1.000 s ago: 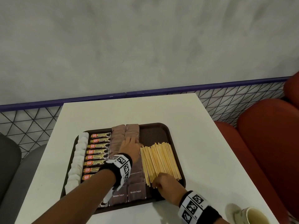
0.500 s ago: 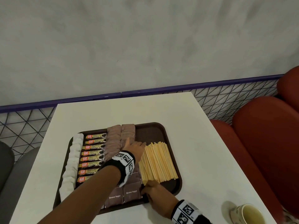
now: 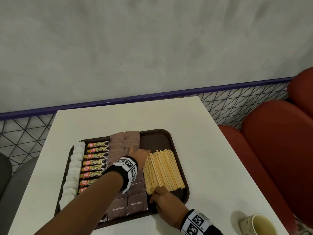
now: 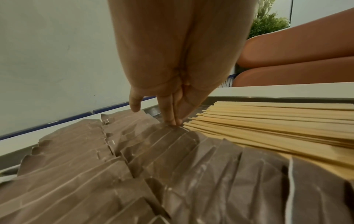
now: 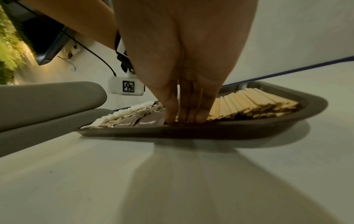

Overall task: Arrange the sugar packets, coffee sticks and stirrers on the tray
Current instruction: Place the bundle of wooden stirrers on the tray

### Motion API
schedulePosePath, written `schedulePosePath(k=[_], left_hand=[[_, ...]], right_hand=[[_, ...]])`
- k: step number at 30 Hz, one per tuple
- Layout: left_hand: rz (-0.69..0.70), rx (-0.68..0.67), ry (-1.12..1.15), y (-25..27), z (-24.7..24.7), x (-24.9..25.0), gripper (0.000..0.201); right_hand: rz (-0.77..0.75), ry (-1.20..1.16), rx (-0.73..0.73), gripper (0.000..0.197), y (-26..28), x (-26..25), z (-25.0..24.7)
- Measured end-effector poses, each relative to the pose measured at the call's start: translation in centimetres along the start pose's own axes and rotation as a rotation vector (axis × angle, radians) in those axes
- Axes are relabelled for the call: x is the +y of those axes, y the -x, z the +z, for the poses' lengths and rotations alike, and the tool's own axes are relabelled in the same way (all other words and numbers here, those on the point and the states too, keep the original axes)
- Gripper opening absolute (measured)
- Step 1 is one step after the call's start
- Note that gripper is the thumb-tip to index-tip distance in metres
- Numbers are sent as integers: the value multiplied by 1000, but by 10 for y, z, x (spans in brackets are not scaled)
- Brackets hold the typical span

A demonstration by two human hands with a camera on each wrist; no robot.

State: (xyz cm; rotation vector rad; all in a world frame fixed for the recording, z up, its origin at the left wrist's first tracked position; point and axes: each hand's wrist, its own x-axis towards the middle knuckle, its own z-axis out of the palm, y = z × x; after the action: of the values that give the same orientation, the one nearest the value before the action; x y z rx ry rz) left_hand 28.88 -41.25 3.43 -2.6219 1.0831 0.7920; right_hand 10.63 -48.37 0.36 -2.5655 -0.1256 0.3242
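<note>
A dark brown tray on the white table holds a column of white sugar packets, a column of coffee sticks, two columns of brown sugar packets and a bundle of wooden stirrers. My left hand reaches across the brown packets. Its straight fingertips touch down where the packets meet the far left end of the stirrers. My right hand sits at the tray's near edge, straight fingers against the near ends of the stirrers.
A cup with pale liquid stands on the table's near right corner. Red seats line the right side and a grey chair the left. A wire mesh rail and wall lie behind the table.
My right hand has slid left along the near ends of the stirrers. My left hand has shifted right, up to the stirrers' left edge. The bundle looks tighter.
</note>
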Motion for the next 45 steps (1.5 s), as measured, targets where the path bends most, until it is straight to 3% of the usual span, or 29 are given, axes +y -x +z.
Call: schedulePosePath(k=[6, 10, 15, 23, 29, 39, 45], left_hand=[[19, 10, 13, 1, -6, 3, 64], [70, 49, 153, -4, -9, 3, 67], [110, -11, 296, -8, -5, 10, 66], [63, 26, 406, -18, -9, 12, 66], [54, -28, 466, -23, -8, 17, 70], [74, -10, 540, -23, -6, 25, 65], [73, 27, 528, -28, -10, 25, 67]], right_hand=[[-5, -8, 1, 34, -3, 1, -1], [38, -12, 19, 32, 2, 5, -4], [89, 77, -6, 31, 11, 11, -7], [66, 60, 33, 30, 9, 13, -5], [33, 55, 46, 30, 8, 18, -4], [40, 33, 35, 30, 10, 13, -12], [96, 134, 21, 29, 16, 19, -18]])
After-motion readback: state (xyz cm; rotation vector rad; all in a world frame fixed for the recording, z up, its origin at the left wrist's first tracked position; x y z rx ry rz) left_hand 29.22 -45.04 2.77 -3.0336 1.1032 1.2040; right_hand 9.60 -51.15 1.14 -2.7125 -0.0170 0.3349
